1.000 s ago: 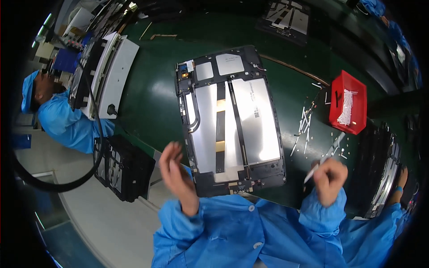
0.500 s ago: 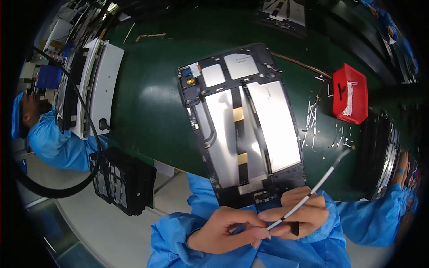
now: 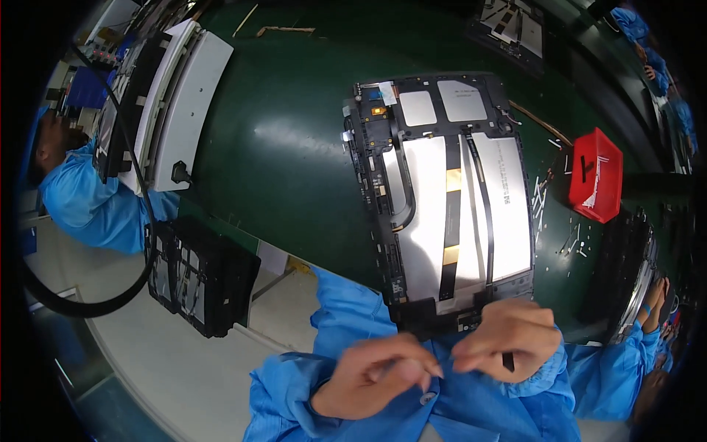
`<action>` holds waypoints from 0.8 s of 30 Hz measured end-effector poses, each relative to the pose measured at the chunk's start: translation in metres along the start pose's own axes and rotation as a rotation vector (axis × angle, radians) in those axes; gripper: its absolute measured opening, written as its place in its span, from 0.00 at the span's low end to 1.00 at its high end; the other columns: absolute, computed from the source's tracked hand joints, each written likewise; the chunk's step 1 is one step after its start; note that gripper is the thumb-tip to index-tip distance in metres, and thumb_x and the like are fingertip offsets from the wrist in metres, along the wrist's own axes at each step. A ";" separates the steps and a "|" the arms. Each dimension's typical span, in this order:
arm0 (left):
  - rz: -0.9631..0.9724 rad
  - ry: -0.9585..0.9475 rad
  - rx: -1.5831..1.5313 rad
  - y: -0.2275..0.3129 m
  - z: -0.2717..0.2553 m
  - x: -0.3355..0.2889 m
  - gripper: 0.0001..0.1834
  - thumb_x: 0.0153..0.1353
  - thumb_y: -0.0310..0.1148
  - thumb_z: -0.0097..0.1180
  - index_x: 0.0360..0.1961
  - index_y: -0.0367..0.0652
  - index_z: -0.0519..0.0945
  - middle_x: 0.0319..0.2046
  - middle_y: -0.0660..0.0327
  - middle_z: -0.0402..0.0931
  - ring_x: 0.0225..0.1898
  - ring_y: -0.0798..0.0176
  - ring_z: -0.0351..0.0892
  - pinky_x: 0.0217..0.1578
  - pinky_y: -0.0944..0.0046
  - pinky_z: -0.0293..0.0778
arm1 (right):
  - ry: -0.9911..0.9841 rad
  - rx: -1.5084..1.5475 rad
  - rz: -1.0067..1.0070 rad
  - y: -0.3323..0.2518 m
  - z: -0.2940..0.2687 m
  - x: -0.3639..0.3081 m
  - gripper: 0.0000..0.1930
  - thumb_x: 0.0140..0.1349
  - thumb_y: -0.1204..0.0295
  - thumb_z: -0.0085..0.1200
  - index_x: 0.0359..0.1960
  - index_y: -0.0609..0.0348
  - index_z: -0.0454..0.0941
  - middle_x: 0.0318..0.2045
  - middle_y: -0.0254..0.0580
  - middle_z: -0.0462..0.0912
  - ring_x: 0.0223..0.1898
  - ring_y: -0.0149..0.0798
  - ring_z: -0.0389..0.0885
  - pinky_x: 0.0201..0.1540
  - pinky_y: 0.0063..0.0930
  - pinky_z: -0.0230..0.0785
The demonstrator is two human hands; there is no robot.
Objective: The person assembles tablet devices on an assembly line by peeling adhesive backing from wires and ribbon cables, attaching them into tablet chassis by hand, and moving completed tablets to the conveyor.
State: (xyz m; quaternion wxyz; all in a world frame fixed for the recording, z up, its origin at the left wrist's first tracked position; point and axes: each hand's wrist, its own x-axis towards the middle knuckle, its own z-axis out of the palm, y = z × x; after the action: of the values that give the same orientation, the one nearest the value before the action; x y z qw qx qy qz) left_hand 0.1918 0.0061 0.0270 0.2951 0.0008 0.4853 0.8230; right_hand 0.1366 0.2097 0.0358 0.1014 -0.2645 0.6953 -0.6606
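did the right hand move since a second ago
Yes. The right hand has come in from right of the open tablet chassis to its near edge, close beside the left hand.

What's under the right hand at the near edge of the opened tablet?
The right hand covers the black bottom edge of the opened tablet; a thin dark tool tip pokes out below. What lies beneath the hand is hidden.
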 end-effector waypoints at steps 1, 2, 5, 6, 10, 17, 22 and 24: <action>0.263 0.219 0.303 0.000 0.001 -0.003 0.12 0.66 0.33 0.48 0.43 0.35 0.76 0.30 0.57 0.78 0.28 0.71 0.73 0.30 0.72 0.66 | 0.125 -0.142 0.038 -0.005 0.002 0.002 0.11 0.45 0.76 0.68 0.31 0.63 0.82 0.19 0.39 0.79 0.18 0.38 0.78 0.21 0.28 0.70; 0.243 0.263 0.422 -0.003 -0.008 -0.014 0.18 0.65 0.36 0.49 0.51 0.34 0.74 0.45 0.51 0.74 0.45 0.60 0.73 0.47 0.66 0.66 | 0.143 -0.259 0.114 -0.009 0.000 0.007 0.10 0.44 0.77 0.68 0.28 0.65 0.81 0.22 0.41 0.81 0.20 0.39 0.79 0.22 0.28 0.71; 0.119 0.298 0.438 0.001 -0.012 -0.012 0.24 0.66 0.40 0.48 0.57 0.35 0.71 0.58 0.48 0.61 0.58 0.54 0.62 0.58 0.61 0.58 | 0.099 -0.266 0.197 -0.006 0.004 0.016 0.08 0.46 0.78 0.66 0.27 0.66 0.80 0.25 0.44 0.81 0.21 0.40 0.80 0.24 0.27 0.72; 0.015 0.212 0.453 0.001 -0.015 -0.016 0.29 0.66 0.42 0.47 0.62 0.33 0.65 0.64 0.46 0.49 0.65 0.51 0.50 0.63 0.56 0.48 | 0.130 -0.227 0.133 0.004 0.009 0.014 0.07 0.46 0.78 0.65 0.27 0.66 0.80 0.24 0.44 0.81 0.22 0.40 0.80 0.25 0.27 0.73; 0.052 0.245 0.364 0.001 -0.004 -0.015 0.32 0.66 0.45 0.46 0.62 0.30 0.63 0.64 0.47 0.49 0.66 0.51 0.48 0.64 0.54 0.45 | 0.117 -0.348 0.166 0.013 0.017 0.015 0.08 0.43 0.78 0.65 0.26 0.66 0.80 0.26 0.43 0.80 0.25 0.41 0.80 0.27 0.29 0.73; 0.000 0.206 -0.038 -0.010 -0.033 -0.009 0.28 0.66 0.46 0.42 0.54 0.28 0.70 0.61 0.48 0.53 0.64 0.55 0.51 0.62 0.56 0.46 | 0.174 -0.302 0.260 0.011 0.017 0.020 0.08 0.44 0.78 0.65 0.26 0.66 0.79 0.24 0.42 0.78 0.25 0.43 0.78 0.28 0.29 0.72; 0.211 0.266 0.178 -0.021 -0.036 0.011 0.13 0.63 0.33 0.48 0.39 0.33 0.77 0.50 0.50 0.64 0.52 0.60 0.64 0.53 0.63 0.57 | 0.127 -0.482 0.234 0.009 0.025 0.027 0.10 0.44 0.78 0.65 0.26 0.65 0.76 0.25 0.44 0.75 0.27 0.45 0.78 0.29 0.32 0.72; 0.308 0.393 0.407 -0.021 -0.034 0.020 0.05 0.58 0.24 0.53 0.36 0.36 0.75 0.39 0.54 0.70 0.41 0.62 0.69 0.46 0.67 0.62 | 0.124 -0.480 0.257 0.008 0.024 0.027 0.10 0.44 0.78 0.64 0.27 0.65 0.76 0.26 0.44 0.74 0.28 0.46 0.78 0.30 0.32 0.72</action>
State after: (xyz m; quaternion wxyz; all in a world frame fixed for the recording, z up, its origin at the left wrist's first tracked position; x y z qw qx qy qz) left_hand 0.1758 -0.0036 -0.0138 0.0612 -0.0257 0.6820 0.7283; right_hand 0.1237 0.1752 0.0307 0.0758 -0.1496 0.8646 -0.4736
